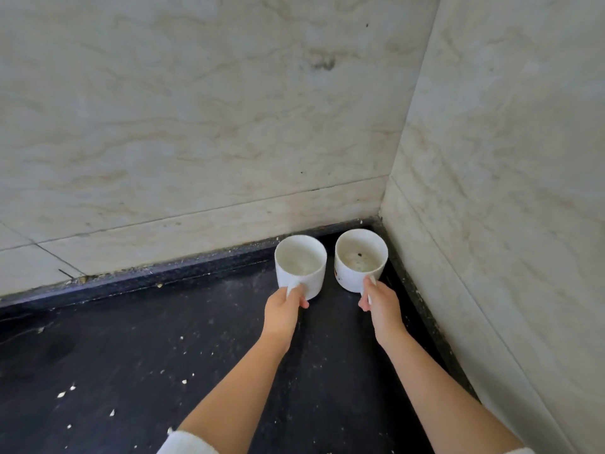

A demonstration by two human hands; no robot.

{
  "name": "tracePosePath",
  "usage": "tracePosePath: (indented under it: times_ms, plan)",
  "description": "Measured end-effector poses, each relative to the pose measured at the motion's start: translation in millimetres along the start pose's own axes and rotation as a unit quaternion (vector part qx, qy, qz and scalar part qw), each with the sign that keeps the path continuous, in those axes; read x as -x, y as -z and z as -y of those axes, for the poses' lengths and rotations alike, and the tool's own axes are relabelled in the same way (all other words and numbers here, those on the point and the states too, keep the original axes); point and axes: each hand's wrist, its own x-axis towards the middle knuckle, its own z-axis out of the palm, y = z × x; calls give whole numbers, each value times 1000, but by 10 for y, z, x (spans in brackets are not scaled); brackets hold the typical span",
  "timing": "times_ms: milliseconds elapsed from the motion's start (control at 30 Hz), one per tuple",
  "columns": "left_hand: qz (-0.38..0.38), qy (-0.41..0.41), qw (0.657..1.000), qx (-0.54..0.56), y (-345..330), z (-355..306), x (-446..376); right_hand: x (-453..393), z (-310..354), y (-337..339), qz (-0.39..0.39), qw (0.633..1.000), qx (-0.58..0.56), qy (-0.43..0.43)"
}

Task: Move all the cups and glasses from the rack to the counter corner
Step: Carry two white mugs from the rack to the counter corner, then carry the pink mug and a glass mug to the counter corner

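Two white mugs sit in the table (137, 355) corner: your left hand (282, 310) grips the left mug (300, 267) by its handle, your right hand (381, 301) the right mug (360, 261). Neither is released, and the rack is out of view.

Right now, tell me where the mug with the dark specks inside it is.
In the head view the speckled mug sits deep in the counter corner beside the right wall, its handle held by the right hand, just right of the plain white mug.
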Motion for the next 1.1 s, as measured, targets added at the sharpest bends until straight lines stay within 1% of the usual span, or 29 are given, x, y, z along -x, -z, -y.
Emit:
tracePosePath:
  times_ms: [100,200,267,367,400,433,500,567,667,767,833,900,967,1033,1100]
  plan:
    - [57,1,994,-89,19,-6,20,18,10,0,-10,999,47,3]
    - [57,-6,986,-156,45,-129,53,108,97,-47,-20,994,107,12]
    - [57,-26,975,-215,89,-182,106,167,153,-76,-57,988,145,18]
    - [50,-33,962,-267,264,-175,257,368,256,-118,-139,973,182,33]
    - [42,-33,957,-285,364,-160,320,474,304,-151,-157,968,193,46]
    - [33,-31,952,-302,499,-138,406,606,352,-205,-157,963,208,69]
    - [30,-20,938,-344,721,-123,529,793,415,-318,-126,953,245,127]
    - [29,-12,917,-397,1015,-87,742,1053,443,-485,-47,932,303,193]
    - [-4,-26,871,-491,1546,12,1120,1507,467,-828,66,882,374,279]
    - [-84,-14,827,-556,2155,210,1618,2129,535,-1241,143,824,437,331]
    - [-130,-2,811,-571,2588,376,2005,2592,570,-1517,177,784,466,371]
    - [-164,26,799,-578,3058,616,2505,3164,549,-1794,210,752,470,412]
    - [-200,56,790,-577,3541,934,3119,3841,443,-2066,244,728,461,445]
    - [-235,88,781,-572,3980,1249,3736,4501,308,-2289,279,712,447,464]
    - [-279,127,775,-553,4440,1641,4488,5286,115,-2527,325,681,439,488]
